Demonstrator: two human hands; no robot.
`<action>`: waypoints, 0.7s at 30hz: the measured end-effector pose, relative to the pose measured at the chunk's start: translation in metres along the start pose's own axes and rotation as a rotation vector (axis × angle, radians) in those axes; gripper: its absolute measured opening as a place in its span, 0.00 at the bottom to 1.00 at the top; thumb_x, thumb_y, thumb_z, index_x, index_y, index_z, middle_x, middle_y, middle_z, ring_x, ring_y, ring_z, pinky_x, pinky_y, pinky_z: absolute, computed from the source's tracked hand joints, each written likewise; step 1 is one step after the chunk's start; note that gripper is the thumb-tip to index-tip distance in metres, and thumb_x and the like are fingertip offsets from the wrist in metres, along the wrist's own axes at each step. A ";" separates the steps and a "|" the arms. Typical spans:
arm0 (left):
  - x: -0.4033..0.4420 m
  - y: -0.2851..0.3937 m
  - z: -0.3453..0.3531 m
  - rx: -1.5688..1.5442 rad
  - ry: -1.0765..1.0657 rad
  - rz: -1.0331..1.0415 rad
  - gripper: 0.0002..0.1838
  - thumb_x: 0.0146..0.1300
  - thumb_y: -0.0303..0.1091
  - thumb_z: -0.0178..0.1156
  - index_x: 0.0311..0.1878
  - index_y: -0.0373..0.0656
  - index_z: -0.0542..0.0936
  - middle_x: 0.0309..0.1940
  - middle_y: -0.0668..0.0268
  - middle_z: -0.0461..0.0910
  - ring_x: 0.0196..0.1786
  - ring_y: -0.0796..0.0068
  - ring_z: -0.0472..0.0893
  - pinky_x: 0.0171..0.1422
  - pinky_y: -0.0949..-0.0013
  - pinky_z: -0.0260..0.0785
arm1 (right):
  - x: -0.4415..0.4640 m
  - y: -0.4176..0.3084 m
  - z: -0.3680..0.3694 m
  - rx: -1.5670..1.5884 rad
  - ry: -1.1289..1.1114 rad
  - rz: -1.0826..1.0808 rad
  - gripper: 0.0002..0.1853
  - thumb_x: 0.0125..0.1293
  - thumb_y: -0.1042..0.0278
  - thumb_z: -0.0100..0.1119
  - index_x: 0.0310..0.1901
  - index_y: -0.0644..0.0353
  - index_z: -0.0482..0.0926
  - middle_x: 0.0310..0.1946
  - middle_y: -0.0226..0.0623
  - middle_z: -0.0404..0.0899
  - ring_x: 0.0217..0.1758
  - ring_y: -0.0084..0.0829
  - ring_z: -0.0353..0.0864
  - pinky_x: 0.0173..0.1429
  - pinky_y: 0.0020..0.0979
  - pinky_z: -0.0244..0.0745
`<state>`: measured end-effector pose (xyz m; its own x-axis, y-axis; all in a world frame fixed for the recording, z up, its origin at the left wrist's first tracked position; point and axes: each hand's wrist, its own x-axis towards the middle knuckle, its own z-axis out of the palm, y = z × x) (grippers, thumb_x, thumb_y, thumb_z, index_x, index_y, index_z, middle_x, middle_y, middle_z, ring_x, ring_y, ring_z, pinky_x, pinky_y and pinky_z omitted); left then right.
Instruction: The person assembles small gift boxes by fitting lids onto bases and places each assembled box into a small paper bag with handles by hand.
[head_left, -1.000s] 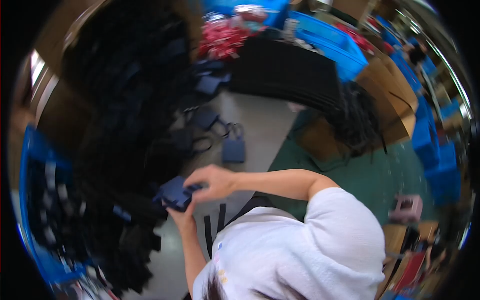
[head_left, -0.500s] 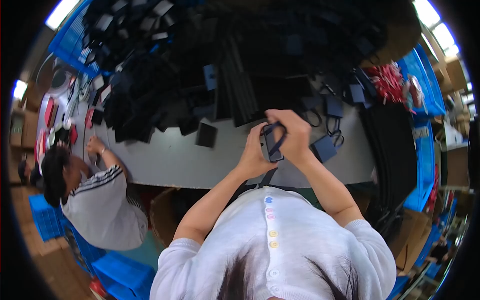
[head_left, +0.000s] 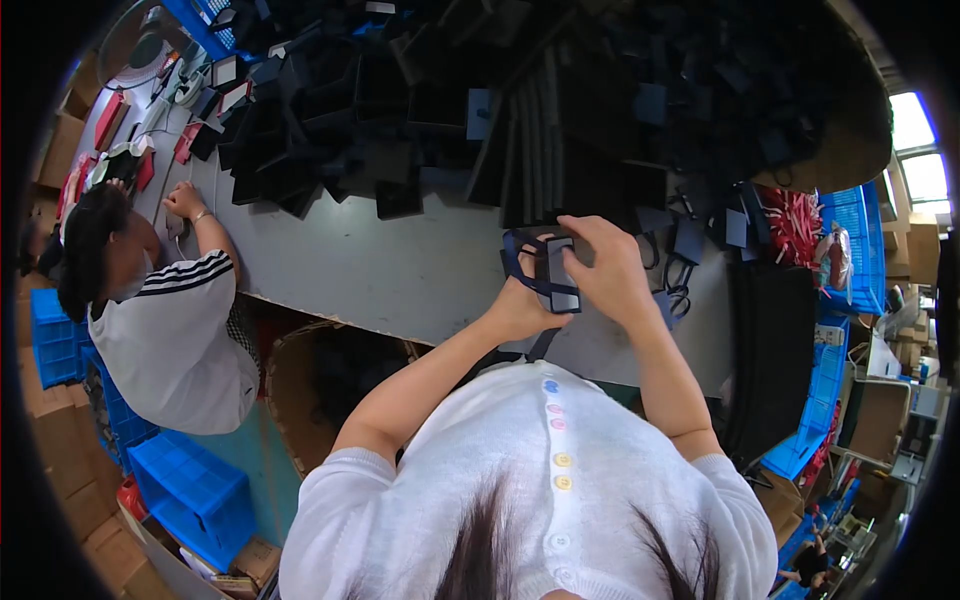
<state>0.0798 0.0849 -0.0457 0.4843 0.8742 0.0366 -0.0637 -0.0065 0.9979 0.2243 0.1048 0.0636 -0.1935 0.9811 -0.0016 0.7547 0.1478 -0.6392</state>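
Note:
A small navy gift bag (head_left: 564,275) with dark ribbon handles is held above the table's front edge, its pale grey interior facing up. My left hand (head_left: 522,300) is wrapped round its left side and bottom, and a ribbon handle (head_left: 517,250) loops over the fingers. My right hand (head_left: 612,268) is at the bag's upper right side, thumb and fingertips against its rim. Part of the right fingers is hidden behind the bag. More navy bags (head_left: 690,240) with looped handles lie just right of my right hand.
Dark boxes (head_left: 390,165) and stacked black panels (head_left: 535,150) cover the grey table's (head_left: 330,260) far side. Black sheets (head_left: 775,340) and blue crates (head_left: 850,240) stand at the right. A co-worker (head_left: 170,330) in a white shirt sits at the left, near a blue crate (head_left: 195,495).
The view has turned, so the table appears tilted. My right hand has moved from over the bag's opening to its right side, and a ribbon handle now hangs over my left hand.

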 end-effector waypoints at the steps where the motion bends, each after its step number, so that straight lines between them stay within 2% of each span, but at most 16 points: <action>1: 0.001 0.000 0.002 0.170 0.012 0.050 0.57 0.39 0.32 0.75 0.71 0.41 0.49 0.63 0.56 0.59 0.67 0.61 0.62 0.70 0.62 0.58 | -0.001 0.002 0.008 -0.213 0.115 -0.074 0.19 0.52 0.76 0.58 0.48 0.65 0.79 0.46 0.42 0.80 0.54 0.40 0.77 0.56 0.35 0.73; 2: 0.000 -0.001 0.004 0.341 0.024 0.099 0.57 0.38 0.34 0.75 0.71 0.41 0.49 0.64 0.55 0.58 0.68 0.59 0.61 0.71 0.61 0.57 | -0.001 0.000 0.010 -0.215 0.115 -0.071 0.19 0.52 0.76 0.58 0.48 0.65 0.79 0.46 0.42 0.80 0.54 0.40 0.77 0.56 0.35 0.73; 3: 0.001 -0.003 0.004 0.383 0.019 0.083 0.57 0.38 0.36 0.75 0.70 0.39 0.50 0.65 0.54 0.57 0.68 0.56 0.60 0.71 0.60 0.56 | -0.001 -0.001 0.011 -0.288 0.059 -0.019 0.19 0.52 0.75 0.58 0.48 0.64 0.79 0.47 0.42 0.79 0.54 0.41 0.76 0.57 0.36 0.73; 5: 0.000 -0.008 0.003 0.339 0.034 0.130 0.54 0.37 0.36 0.74 0.68 0.40 0.54 0.65 0.53 0.58 0.69 0.54 0.59 0.72 0.59 0.55 | -0.006 -0.002 0.011 -0.360 -0.003 0.031 0.19 0.53 0.75 0.58 0.49 0.64 0.79 0.49 0.42 0.79 0.55 0.41 0.76 0.58 0.38 0.73; 6: 0.000 -0.008 0.003 0.298 0.051 0.180 0.51 0.37 0.36 0.73 0.67 0.40 0.58 0.65 0.52 0.58 0.69 0.52 0.59 0.73 0.58 0.53 | -0.012 -0.003 0.009 -0.282 0.008 -0.025 0.18 0.53 0.75 0.58 0.48 0.64 0.79 0.50 0.41 0.79 0.57 0.41 0.75 0.58 0.38 0.72; 8: -0.002 0.004 0.003 0.356 0.063 0.148 0.51 0.37 0.36 0.73 0.66 0.40 0.58 0.65 0.51 0.59 0.69 0.51 0.59 0.72 0.58 0.55 | -0.016 -0.005 0.009 -0.204 0.015 -0.079 0.17 0.53 0.75 0.57 0.47 0.63 0.80 0.50 0.41 0.79 0.58 0.40 0.75 0.59 0.39 0.72; 11: -0.003 0.008 0.012 0.371 0.075 0.134 0.50 0.37 0.35 0.72 0.66 0.39 0.59 0.64 0.50 0.60 0.68 0.50 0.61 0.71 0.58 0.57 | -0.019 -0.001 0.014 -0.340 0.152 -0.088 0.18 0.53 0.76 0.58 0.47 0.64 0.79 0.50 0.43 0.79 0.55 0.42 0.77 0.56 0.39 0.74; 13: -0.002 0.007 0.018 0.332 0.087 0.149 0.50 0.37 0.35 0.72 0.66 0.39 0.58 0.64 0.50 0.61 0.67 0.49 0.63 0.70 0.58 0.59 | -0.015 0.015 0.023 -0.159 0.373 -0.230 0.16 0.50 0.80 0.57 0.44 0.65 0.76 0.42 0.45 0.81 0.46 0.44 0.81 0.48 0.35 0.77; 14: -0.002 0.007 0.021 0.275 0.090 0.147 0.51 0.37 0.33 0.73 0.67 0.41 0.57 0.64 0.52 0.60 0.66 0.51 0.64 0.69 0.59 0.60 | -0.018 0.018 0.018 -0.155 0.366 -0.231 0.16 0.50 0.80 0.57 0.44 0.65 0.76 0.42 0.45 0.81 0.46 0.44 0.81 0.48 0.35 0.77; 16: -0.005 0.005 0.030 0.157 0.092 0.131 0.55 0.36 0.29 0.74 0.69 0.43 0.53 0.64 0.55 0.58 0.64 0.55 0.66 0.67 0.60 0.62 | -0.029 0.023 0.004 -0.212 0.757 -0.366 0.14 0.52 0.84 0.57 0.42 0.64 0.74 0.35 0.46 0.80 0.37 0.40 0.83 0.43 0.31 0.77; 18: -0.011 0.005 0.042 0.125 0.102 0.128 0.55 0.36 0.27 0.74 0.69 0.46 0.53 0.64 0.56 0.58 0.63 0.55 0.66 0.67 0.60 0.63 | -0.042 0.057 0.011 0.159 0.953 -0.146 0.10 0.57 0.85 0.59 0.39 0.62 0.74 0.32 0.41 0.79 0.36 0.32 0.82 0.42 0.29 0.75; 19: -0.015 0.010 0.048 0.095 0.058 0.097 0.55 0.35 0.27 0.74 0.69 0.46 0.53 0.64 0.55 0.58 0.64 0.55 0.66 0.68 0.60 0.62 | -0.047 0.054 0.014 0.357 1.020 0.011 0.03 0.66 0.74 0.56 0.39 0.61 0.73 0.32 0.37 0.78 0.37 0.28 0.80 0.45 0.29 0.74; 20: -0.018 0.012 0.054 0.065 0.013 0.065 0.56 0.35 0.27 0.74 0.69 0.46 0.52 0.64 0.55 0.58 0.65 0.55 0.65 0.69 0.60 0.61 | -0.058 0.065 0.016 0.357 1.008 0.019 0.03 0.66 0.74 0.56 0.39 0.61 0.73 0.32 0.37 0.78 0.37 0.28 0.80 0.45 0.29 0.74; 21: -0.019 0.012 0.059 0.086 0.032 0.119 0.54 0.35 0.29 0.74 0.67 0.43 0.55 0.65 0.51 0.58 0.66 0.49 0.64 0.70 0.60 0.60 | -0.073 0.085 0.020 0.463 0.868 0.141 0.06 0.69 0.67 0.52 0.40 0.61 0.73 0.33 0.36 0.78 0.37 0.28 0.79 0.46 0.28 0.74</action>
<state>0.1211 0.0401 -0.0317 0.4500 0.8795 0.1548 -0.0439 -0.1513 0.9875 0.2905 0.0437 -0.0059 0.5447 0.7645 0.3447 0.3807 0.1408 -0.9139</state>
